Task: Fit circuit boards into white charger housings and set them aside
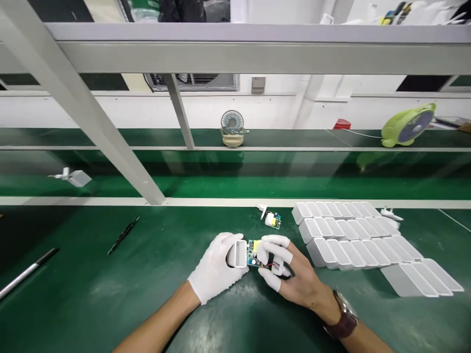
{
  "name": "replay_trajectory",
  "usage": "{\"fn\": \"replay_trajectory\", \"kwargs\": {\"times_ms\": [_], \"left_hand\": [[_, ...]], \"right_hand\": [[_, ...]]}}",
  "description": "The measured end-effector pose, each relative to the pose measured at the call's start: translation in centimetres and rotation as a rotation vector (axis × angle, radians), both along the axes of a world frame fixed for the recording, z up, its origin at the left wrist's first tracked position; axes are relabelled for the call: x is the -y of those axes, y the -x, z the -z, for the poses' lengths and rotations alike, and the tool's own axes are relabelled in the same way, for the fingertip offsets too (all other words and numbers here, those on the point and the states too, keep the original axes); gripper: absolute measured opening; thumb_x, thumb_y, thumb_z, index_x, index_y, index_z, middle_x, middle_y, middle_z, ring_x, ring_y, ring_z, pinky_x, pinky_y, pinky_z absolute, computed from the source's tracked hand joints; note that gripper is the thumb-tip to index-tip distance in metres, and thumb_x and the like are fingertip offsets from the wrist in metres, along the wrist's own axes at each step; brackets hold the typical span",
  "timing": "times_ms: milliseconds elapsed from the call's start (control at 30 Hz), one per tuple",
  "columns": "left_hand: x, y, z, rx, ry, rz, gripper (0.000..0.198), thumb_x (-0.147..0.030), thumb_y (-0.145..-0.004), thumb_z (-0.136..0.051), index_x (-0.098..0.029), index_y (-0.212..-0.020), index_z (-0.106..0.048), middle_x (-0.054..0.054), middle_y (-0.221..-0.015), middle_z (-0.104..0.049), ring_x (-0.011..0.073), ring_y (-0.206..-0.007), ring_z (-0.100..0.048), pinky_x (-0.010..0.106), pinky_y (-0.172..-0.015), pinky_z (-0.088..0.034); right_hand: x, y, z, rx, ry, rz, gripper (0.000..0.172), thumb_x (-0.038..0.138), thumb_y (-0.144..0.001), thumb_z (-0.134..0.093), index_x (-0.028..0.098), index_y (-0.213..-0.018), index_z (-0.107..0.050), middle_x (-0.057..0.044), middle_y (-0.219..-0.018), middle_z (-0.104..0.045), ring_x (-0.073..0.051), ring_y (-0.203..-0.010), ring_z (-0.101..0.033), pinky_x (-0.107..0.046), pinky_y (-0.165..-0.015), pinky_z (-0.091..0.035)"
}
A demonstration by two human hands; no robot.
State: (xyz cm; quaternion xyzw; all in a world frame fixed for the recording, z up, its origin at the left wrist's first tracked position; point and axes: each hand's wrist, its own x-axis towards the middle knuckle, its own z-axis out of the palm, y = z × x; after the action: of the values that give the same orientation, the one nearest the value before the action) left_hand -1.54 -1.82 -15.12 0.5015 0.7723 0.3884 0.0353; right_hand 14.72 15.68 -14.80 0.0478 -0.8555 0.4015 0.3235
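My left hand (217,269), in a white glove, is wrapped around a white plastic housing (241,254) whose open end faces right. In my right hand (290,269), with white finger cots on the fingers, is a circuit board (252,252) with a yellow component and wires leading to a white plug part. The board's left edge sits right at the housing's opening; whether it has entered cannot be made out. Behind my hands lies a second circuit board (273,220) joined to a white plug piece. Rows of white housings (346,235) stand to the right, open ends up.
A black pen (123,235) and a silver rod-like tool (27,274) lie on the green table at left. A slanted metal post (106,132) meets the table rail (228,202). Beyond are a small fan (232,128), a green fan (408,126) and a white housing (78,178).
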Motion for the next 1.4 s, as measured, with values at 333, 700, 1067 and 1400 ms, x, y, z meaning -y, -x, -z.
{"fn": "replay_trajectory", "kwargs": {"times_ms": [333, 700, 1067, 1400], "left_hand": [[0.5, -0.3, 0.3, -0.087, -0.016, 0.072, 0.067, -0.019, -0.077, -0.075, -0.027, -0.138, -0.047, 0.010, -0.121, -0.055, 0.0250, -0.112, -0.060, 0.043, -0.096, -0.055], [0.7, -0.2, 0.6, -0.106, 0.006, 0.098, 0.069, -0.017, -0.077, -0.073, -0.026, -0.140, -0.046, 0.011, -0.124, -0.055, 0.0267, -0.116, -0.058, 0.046, -0.100, -0.053], [1.0, -0.3, 1.4, -0.129, 0.018, 0.090, 0.070, -0.016, -0.075, -0.073, -0.026, -0.140, -0.048, 0.012, -0.124, -0.055, 0.0276, -0.115, -0.058, 0.046, -0.096, -0.054], [0.9, -0.3, 1.1, -0.112, 0.024, 0.099, 0.065, -0.016, -0.077, -0.072, -0.025, -0.137, -0.050, 0.012, -0.124, -0.055, 0.0269, -0.115, -0.057, 0.044, -0.099, -0.053]], "right_hand": [[0.5, -0.3, 0.7, 0.027, -0.134, -0.036, 0.068, 0.010, -0.089, -0.063, 0.022, -0.150, -0.037, -0.019, -0.138, -0.051, -0.027, -0.116, -0.061, -0.042, -0.091, -0.059], [0.6, -0.2, 0.4, 0.063, -0.155, -0.047, 0.070, 0.010, -0.089, -0.061, 0.022, -0.151, -0.032, -0.017, -0.135, -0.054, -0.021, -0.093, -0.066, -0.040, -0.086, -0.059], [1.0, 0.0, 0.5, 0.080, -0.238, -0.002, 0.069, 0.013, -0.090, -0.060, 0.021, -0.152, -0.030, -0.019, -0.130, -0.058, -0.026, -0.102, -0.067, -0.046, -0.089, -0.059], [1.0, -0.1, 0.7, 0.108, -0.237, -0.016, 0.073, 0.011, -0.089, -0.062, 0.022, -0.152, -0.028, -0.017, -0.130, -0.057, -0.028, -0.114, -0.060, -0.045, -0.092, -0.057]]}}
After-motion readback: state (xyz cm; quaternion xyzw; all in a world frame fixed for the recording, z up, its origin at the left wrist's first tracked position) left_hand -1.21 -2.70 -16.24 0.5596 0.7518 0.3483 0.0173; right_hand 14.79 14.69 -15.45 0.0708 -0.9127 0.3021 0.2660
